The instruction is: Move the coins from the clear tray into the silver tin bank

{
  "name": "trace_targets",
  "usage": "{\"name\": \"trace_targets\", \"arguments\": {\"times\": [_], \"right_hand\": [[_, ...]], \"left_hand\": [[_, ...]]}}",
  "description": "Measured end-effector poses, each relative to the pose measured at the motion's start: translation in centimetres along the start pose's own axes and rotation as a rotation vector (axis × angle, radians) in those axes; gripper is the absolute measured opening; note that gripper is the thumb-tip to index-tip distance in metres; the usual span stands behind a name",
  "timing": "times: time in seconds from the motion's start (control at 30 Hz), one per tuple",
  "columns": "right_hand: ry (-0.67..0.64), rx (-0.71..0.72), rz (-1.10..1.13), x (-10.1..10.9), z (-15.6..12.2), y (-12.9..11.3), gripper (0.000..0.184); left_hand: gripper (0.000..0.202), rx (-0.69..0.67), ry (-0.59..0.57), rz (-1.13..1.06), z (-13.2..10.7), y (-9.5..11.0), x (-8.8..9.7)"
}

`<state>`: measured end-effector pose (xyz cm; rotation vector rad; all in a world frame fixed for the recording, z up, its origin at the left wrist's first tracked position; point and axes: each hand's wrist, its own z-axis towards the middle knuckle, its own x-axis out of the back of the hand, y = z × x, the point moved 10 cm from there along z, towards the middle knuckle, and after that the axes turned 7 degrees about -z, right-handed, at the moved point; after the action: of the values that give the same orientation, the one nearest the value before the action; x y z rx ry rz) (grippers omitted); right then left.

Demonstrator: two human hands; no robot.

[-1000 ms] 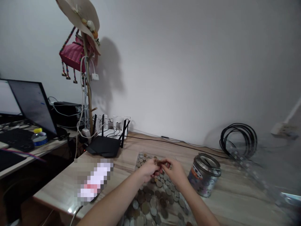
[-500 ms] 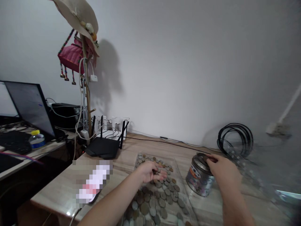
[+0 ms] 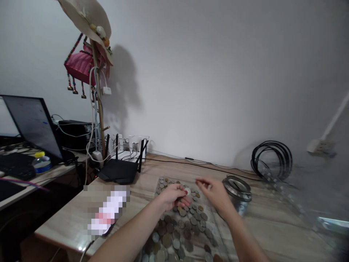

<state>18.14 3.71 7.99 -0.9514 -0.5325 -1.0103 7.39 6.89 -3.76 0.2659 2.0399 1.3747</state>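
My left hand (image 3: 174,196) is palm up over the tray with its fingers curled round coins. A bright silver coin (image 3: 188,191) shows at its thumb tip. To its right, my right hand (image 3: 214,191) hangs in the air, slightly blurred, fingers loosely bent with a gap and no coin visible in them. Many loose coins (image 3: 176,243) lie on the clear plastic tray (image 3: 218,233), below and around my left hand. Just behind my right wrist stands a round metal tin (image 3: 240,189) with a dark slot in its lid; my wrist partly hides its side.
A black router (image 3: 118,171) with upright antennas sits at the back left of the wooden table (image 3: 65,214). A phone (image 3: 109,214), blurred out, lies at the left with a cable. Coiled black cable (image 3: 271,160) leans on the wall beside clear plastic (image 3: 294,207) at the right.
My right hand has left the tin's lid and moved left to beside my left hand, so the lid slot now shows. A bright coin now shows at my left thumb.
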Motion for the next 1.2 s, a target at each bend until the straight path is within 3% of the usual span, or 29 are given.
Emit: {"name": "trace_targets", "arguments": {"times": [0.1,0.17,0.23,0.3,0.37,0.43,0.5,0.63,0.83,0.9,0.97,1.03,1.07,1.2], "right_hand": [[-0.21,0.071,0.147,-4.4,-0.5,-2.5,0.029],[-0.231,0.058,0.161,-5.1,-0.7,-2.8,0.027],[-0.121,0.015,0.077,-3.3,-0.5,-2.0,0.025],[0.078,-0.061,-0.1,0.4,-0.5,-0.4,0.024],[0.259,-0.18,-0.324,4.7,-0.8,1.6,0.025],[0.324,-0.331,-0.503,8.0,-1.4,3.8,0.026],[0.293,-0.481,-0.577,9.8,-1.9,6.2,0.026],[0.208,-0.638,-0.541,10.4,-2.5,9.0,0.024],[0.173,-0.676,-0.543,10.3,-2.8,9.1,0.025],[0.243,-0.619,-0.576,10.6,-2.7,7.9,0.031],[0.405,-0.477,-0.574,10.9,-2.5,5.8,0.037],[0.471,-0.301,-0.452,9.5,-2.0,3.7,0.038],[0.408,-0.222,-0.347,7.7,-1.4,3.0,0.037],[-0.147,-0.027,0.12,-2.6,-0.1,0.3,0.033]], "left_hand": [[0.027,-0.042,0.012,0.041,0.1,0.3,0.1],[0.02,-0.05,0.03,0.034,0.1,0.5,0.2],[0.01,-0.013,0.039,-0.013,0.0,0.3,0.2],[0.001,0.052,0.029,-0.081,-0.1,-0.2,0.0],[0.008,0.125,0.011,-0.139,-0.4,-0.7,-0.3],[0.018,0.167,-0.005,-0.179,-0.5,-1.0,-0.5],[0.029,0.178,-0.014,-0.191,-0.6,-1.1,-0.5],[0.041,0.176,-0.042,-0.132,-0.8,-1.2,-0.8],[0.032,0.128,-0.065,-0.027,-0.5,-1.1,-1.0],[0.033,0.085,-0.049,0.04,-0.4,-0.8,-0.8],[0.033,0.013,0.009,0.123,-0.2,-0.2,-0.2],[0.034,-0.061,0.063,0.188,-0.1,0.4,0.2],[0.035,-0.086,0.075,0.204,0.0,0.6,0.3],[0.043,-0.165,0.055,0.214,0.1,1.3,0.1]]}}
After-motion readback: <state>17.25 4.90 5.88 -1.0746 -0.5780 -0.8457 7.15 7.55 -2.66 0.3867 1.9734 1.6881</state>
